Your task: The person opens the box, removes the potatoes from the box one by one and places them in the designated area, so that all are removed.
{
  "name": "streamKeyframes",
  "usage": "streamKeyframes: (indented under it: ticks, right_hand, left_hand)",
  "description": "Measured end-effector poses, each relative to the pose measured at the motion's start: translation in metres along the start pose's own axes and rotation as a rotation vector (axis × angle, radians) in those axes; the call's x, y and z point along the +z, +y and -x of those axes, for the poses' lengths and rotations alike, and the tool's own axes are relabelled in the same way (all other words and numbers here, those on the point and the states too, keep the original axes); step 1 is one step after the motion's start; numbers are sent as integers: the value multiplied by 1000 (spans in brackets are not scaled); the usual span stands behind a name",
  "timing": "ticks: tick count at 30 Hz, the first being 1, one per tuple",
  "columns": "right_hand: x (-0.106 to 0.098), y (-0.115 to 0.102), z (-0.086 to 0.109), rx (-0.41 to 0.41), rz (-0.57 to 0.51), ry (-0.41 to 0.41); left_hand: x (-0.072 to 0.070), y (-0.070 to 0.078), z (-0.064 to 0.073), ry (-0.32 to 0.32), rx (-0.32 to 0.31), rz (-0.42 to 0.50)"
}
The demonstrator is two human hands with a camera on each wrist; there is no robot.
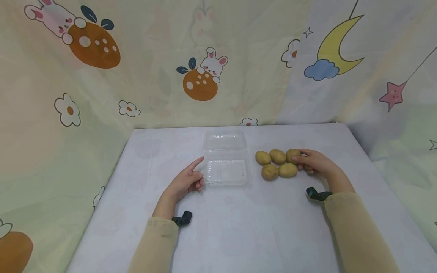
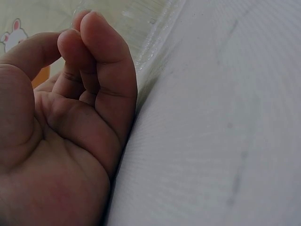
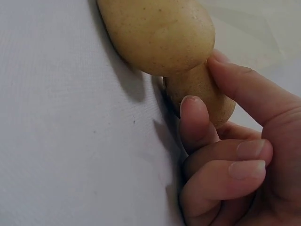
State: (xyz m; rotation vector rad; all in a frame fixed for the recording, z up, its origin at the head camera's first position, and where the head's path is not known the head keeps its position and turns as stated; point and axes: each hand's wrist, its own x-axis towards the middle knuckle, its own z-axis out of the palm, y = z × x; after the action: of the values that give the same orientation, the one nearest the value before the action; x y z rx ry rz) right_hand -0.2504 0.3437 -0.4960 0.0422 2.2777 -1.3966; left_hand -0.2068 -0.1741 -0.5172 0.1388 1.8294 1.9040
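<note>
A clear plastic clamshell box (image 1: pixel 227 172) lies opened flat on the table, its lid half (image 1: pixel 225 141) towards the back. My left hand (image 1: pixel 187 181) is at the box's left edge, index finger stretched out and the other fingers loosely curled. Nothing shows in its grasp in the left wrist view. Right of the box are several potatoes, three behind and two in front. My right hand (image 1: pixel 315 163) pinches the back-right potato (image 1: pixel 292 155) between thumb and fingers. In the right wrist view, a front potato (image 3: pixel 160 33) partly covers the held potato (image 3: pixel 200 92).
A white cloth covers the table (image 1: pixel 239 231). Behind it and at the sides hangs a patterned curtain (image 1: pixel 246 87) with rabbits, flowers and a moon. Each wrist carries a small black camera, such as the left wrist camera (image 1: pixel 183 218).
</note>
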Motion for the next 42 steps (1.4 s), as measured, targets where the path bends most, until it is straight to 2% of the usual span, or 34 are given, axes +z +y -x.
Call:
streamKeyframes:
  ticks: [8, 17, 25, 29, 36, 42]
  right_hand:
    - [0, -1, 3, 31, 23, 15]
    - [7, -29, 23, 33, -16, -12]
    - [3, -8, 10, 17, 11, 4]
    - [2, -6, 9, 1, 24, 12]
    - [1, -14, 16, -8, 187, 90]
    - [0, -22, 23, -62, 273, 143]
  left_hand:
    - [0, 0, 0, 4, -5, 4]
    - [1, 0, 0, 7, -4, -1]
    - [-1, -1, -1, 3, -7, -8]
    - [1, 2, 1, -4, -5, -9]
    - [0, 1, 0, 13, -8, -4]
    - [1, 0, -1, 43, -16, 24]
